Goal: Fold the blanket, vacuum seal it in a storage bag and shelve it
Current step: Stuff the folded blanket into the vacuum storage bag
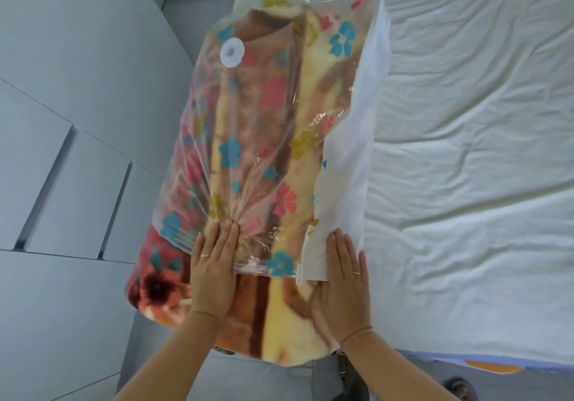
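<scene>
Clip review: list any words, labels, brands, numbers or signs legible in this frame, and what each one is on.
No text can be read in this frame.
Faint teal marks on the white strip of the storage bag: too blurred to read.
The bag's round valve and the blanket: no lettering visible.
</scene>
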